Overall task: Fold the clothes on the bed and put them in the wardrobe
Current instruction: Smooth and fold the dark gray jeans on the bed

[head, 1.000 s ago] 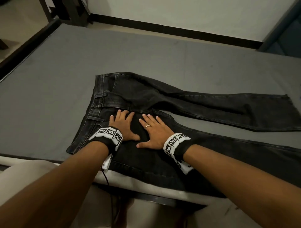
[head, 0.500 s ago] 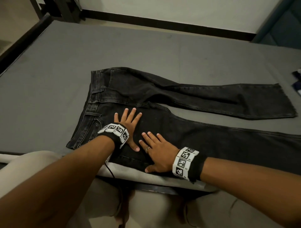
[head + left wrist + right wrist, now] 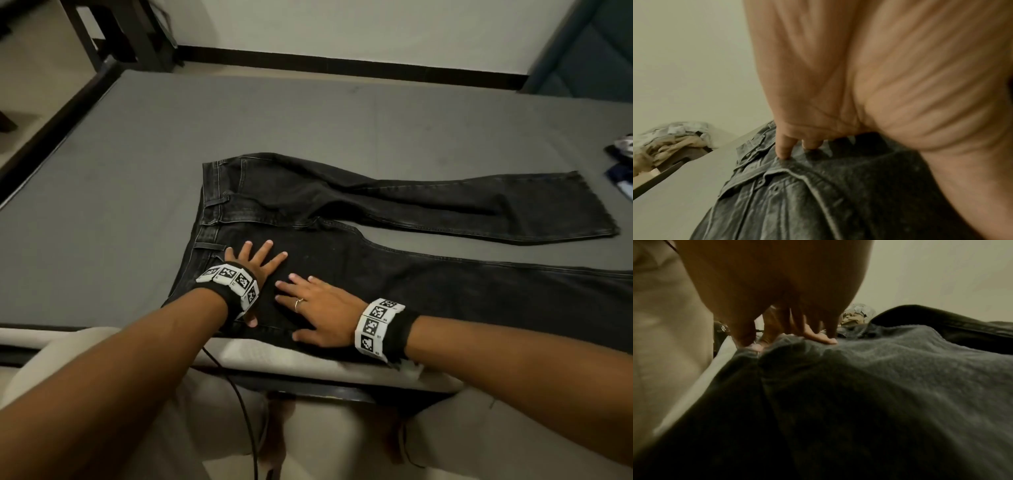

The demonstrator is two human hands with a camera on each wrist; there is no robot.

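Dark grey jeans (image 3: 394,270) lie spread flat on the grey bed (image 3: 308,126), waistband to the left, both legs running to the right. My left hand (image 3: 255,260) presses flat on the seat near the waistband, fingers straight and spread. My right hand (image 3: 315,308) lies flat beside it on the near leg, close to the bed's front edge, a ring on one finger. The left wrist view shows my fingers (image 3: 784,149) on the denim (image 3: 818,203) by the belt loops. In the right wrist view my fingertips (image 3: 824,339) rest on the dark cloth (image 3: 879,386).
More clothes (image 3: 621,164) lie at the bed's far right edge. A dark furniture frame (image 3: 130,34) stands past the bed's far left corner. A heap of clothes (image 3: 674,142) shows in the left wrist view. A cable (image 3: 239,404) hangs below the front edge.
My right hand slid toward me and to the right along the near leg, still flat. The left hand shifted slightly up the seat. The head view has tilted, revealing clothes at far right.
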